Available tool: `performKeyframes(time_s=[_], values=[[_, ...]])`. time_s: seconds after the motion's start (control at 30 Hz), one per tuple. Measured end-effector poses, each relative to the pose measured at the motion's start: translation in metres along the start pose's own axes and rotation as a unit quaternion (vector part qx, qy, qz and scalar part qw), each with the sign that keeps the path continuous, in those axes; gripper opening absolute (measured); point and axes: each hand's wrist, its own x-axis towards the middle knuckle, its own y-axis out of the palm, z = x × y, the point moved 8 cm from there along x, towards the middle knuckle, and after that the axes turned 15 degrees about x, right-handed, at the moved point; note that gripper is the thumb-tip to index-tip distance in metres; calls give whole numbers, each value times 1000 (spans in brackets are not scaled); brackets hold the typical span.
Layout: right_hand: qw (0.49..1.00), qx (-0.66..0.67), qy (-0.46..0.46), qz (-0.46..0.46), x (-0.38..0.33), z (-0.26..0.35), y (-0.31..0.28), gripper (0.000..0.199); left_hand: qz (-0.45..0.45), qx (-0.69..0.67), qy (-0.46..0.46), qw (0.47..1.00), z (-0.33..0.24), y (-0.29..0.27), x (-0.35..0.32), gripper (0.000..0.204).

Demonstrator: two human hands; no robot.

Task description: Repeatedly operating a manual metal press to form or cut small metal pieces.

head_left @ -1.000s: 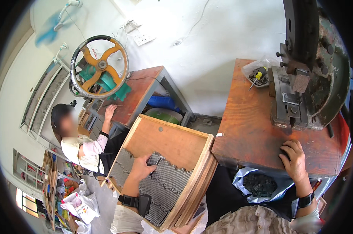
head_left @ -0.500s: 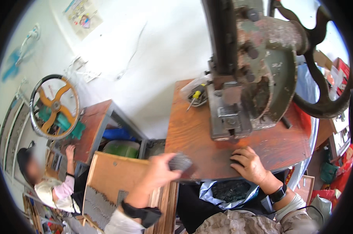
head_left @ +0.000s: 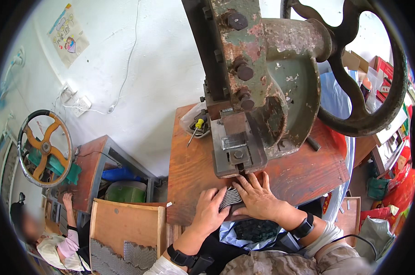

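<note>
At the table's near edge, a stack of thin grey metal pieces (head_left: 231, 198) sits between my two hands. My left hand (head_left: 210, 211) is closed on its left side, fingers and thumb against it. My right hand (head_left: 259, 200) bears on the other side, with index finger and thumb at the stack and its other fingers stretched toward the press base. Just beyond stands a heavy, worn green hand press (head_left: 297, 82). A small metal plate (head_left: 233, 141) lies on its bed (head_left: 239, 168), behind a bolt. The stack's underside is hidden.
The press's large wheel (head_left: 395, 98) juts out at right. A clear container with a yellow-handled screwdriver (head_left: 199, 123) is left of the press. Below the table edge lies a bag of dark pieces (head_left: 251, 230). A wooden tray (head_left: 125, 213) holds grey pieces; a person (head_left: 63, 243) sits beyond it.
My left hand has carried the stack rightward to my right hand, which has moved left to meet it. The view has shifted, bringing the press further left in the picture.
</note>
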Motion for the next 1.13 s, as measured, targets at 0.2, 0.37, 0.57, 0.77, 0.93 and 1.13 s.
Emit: performKeyframes(time_s=[0.2,0.37,0.57,0.77,0.93,1.13], values=[[970,199,-95,-106,-17,-21,-36,63,-7,-256,-195,947,52,-2,-17,52],[966,195,-102,-138,-33,-22,-40,36,-102,-190,-191,958,37,-82,37,44],[969,157,-121,-145,-35,-17,-41,36,-149,-19,-141,979,6,-53,132,34],[969,154,-119,-155,-36,-20,-44,34,-103,-104,-168,975,-24,-56,150,27],[912,247,-132,-299,-41,-32,-83,30,3,-422,-175,890,20,-34,142,31],[920,197,-74,-332,22,-28,-128,26,-131,-108,-89,981,41,-9,152,31]])
